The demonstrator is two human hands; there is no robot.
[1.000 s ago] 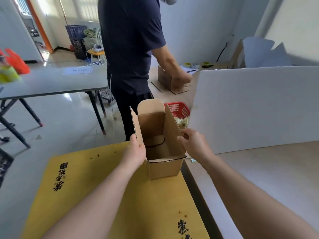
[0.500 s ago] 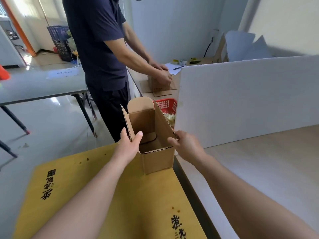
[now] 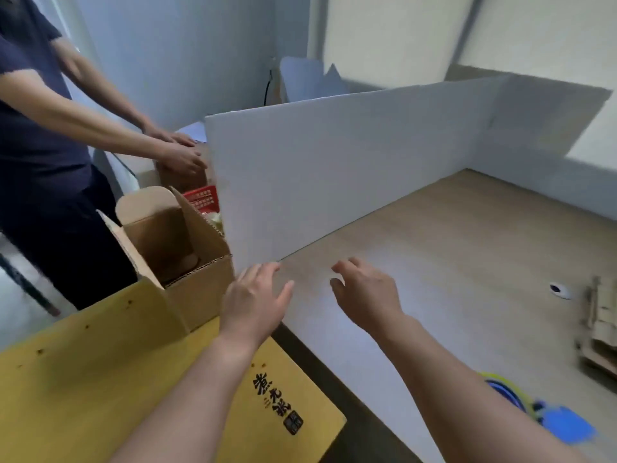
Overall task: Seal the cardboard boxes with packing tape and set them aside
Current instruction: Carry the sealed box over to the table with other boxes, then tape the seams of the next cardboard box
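- The open cardboard box (image 3: pixel 200 292) is standing upright on the far corner of a yellow printed carton (image 3: pixel 100 379), with its top flaps pointing up and no tape showing on it.
- The left hand (image 3: pixel 253 302) is hovering just right of the box's near right corner, fingers straight and spread, gripping nothing; the fingers are reaching past the box toward the foot of the white divider board (image 3: pixel 334 182), and they are not touching the box.
- The right hand (image 3: pixel 364 295) is hanging over the wooden tabletop (image 3: pixel 467 279), well apart from the box, with its fingers loosely bent and holding nothing.
- A red basket (image 3: pixel 202 199) is sitting just behind the box, beside the divider's left end.
- A second person (image 3: pixel 36 155) in dark clothes is standing at the left, pressing both hands onto another brown box (image 3: pixel 178 182) beyond the basket.
- Flattened cardboard (image 3: pixel 601 322) is lying at the table's right edge, and a blurred blue object (image 3: pixel 564 426) is lying near the right forearm.
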